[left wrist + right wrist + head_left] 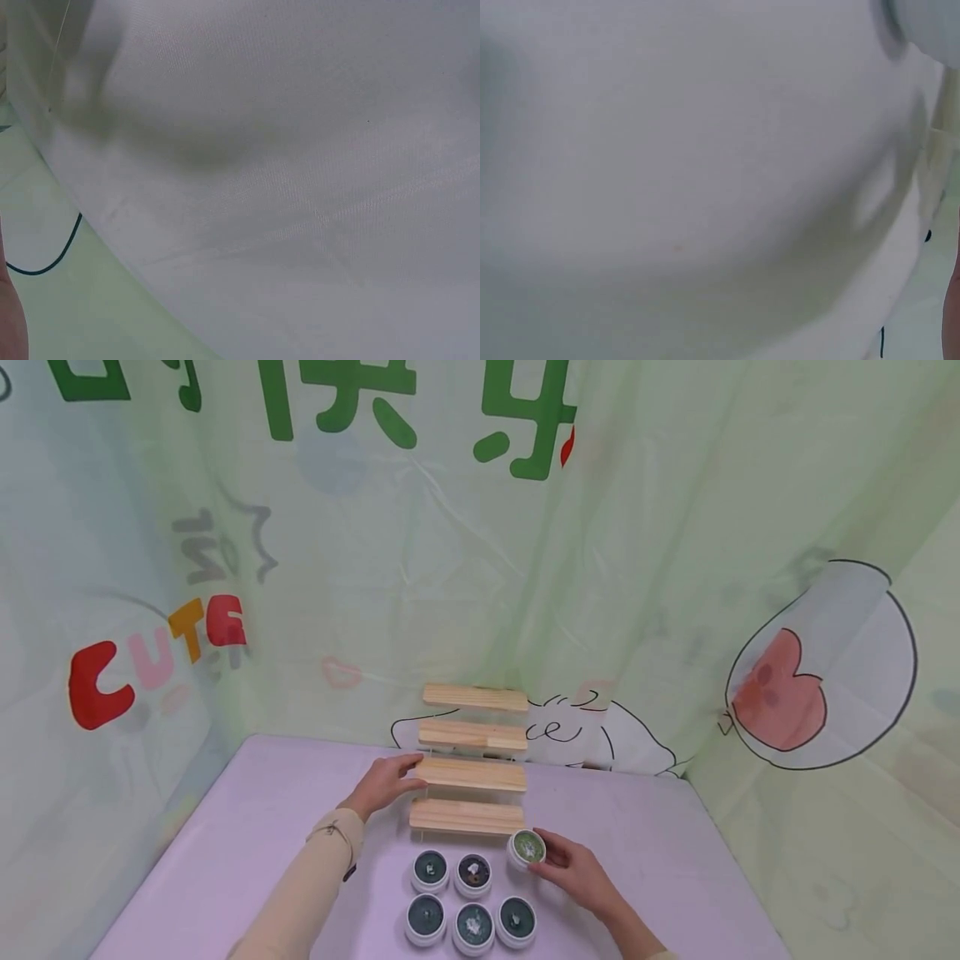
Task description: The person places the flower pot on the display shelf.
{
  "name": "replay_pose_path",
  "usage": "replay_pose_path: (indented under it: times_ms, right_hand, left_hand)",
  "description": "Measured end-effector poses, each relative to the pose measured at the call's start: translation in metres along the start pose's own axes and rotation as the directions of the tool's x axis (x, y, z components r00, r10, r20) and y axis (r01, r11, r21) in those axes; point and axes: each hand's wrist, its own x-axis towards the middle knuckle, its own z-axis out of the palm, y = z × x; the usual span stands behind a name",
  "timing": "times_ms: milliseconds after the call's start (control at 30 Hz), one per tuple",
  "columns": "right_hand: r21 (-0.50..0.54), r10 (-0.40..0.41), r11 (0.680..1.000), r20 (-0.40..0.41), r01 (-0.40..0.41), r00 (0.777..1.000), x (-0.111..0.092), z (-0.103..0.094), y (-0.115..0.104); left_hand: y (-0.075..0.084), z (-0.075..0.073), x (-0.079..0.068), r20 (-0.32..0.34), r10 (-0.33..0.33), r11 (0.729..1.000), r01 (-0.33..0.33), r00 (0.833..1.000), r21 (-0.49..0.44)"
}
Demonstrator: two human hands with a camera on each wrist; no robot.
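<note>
In the head view, a tiered wooden display stand (pixel 469 816) with several pale slats stands at the back of the table. My left hand (pixel 382 785) grips the left end of its second slat from the front (pixel 471 774), thumb on the near side. My right hand (pixel 573 868) pinches a small round white jar with a green top (pixel 528 847), just off the right end of the front slat. In the right wrist view, part of a white jar (pixel 934 26) shows in the top corner, and a strip of the right hand (pixel 951 307) at the edge.
Several more white jars with dark tops, such as the jar at front middle (pixel 474 927), sit in two rows before the stand. A lilac cloth (pixel 645 843) covers the table. Printed pale green curtains (pixel 450 568) hang behind and at both sides.
</note>
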Motion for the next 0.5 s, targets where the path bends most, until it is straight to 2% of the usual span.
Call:
replay_pose_path:
  times_ms: [67,167,367,500]
  right_hand:
    - [0.048,0.041,0.998,-0.060,-0.038,0.997,0.003,-0.002,-0.006]
    - [0.083,0.053,0.996,-0.131,-0.042,0.990,0.008,-0.005,-0.018]
    - [0.061,-0.020,0.998,-0.187,0.032,0.982,0.023,-0.010,-0.052]
    - [0.027,-0.055,0.998,-0.203,0.061,0.978,0.040,-0.009,-0.075]
  left_hand:
    - [-0.002,0.000,0.000,-0.002,0.002,1.000,-0.002,1.000,-0.005]
    - [-0.004,0.001,0.001,-0.008,0.015,1.000,-0.015,1.000,-0.001]
    - [-0.005,0.000,0.000,-0.005,0.043,0.999,-0.043,0.999,0.003]
    - [-0.006,-0.001,0.001,-0.002,0.030,1.000,-0.031,1.000,-0.002]
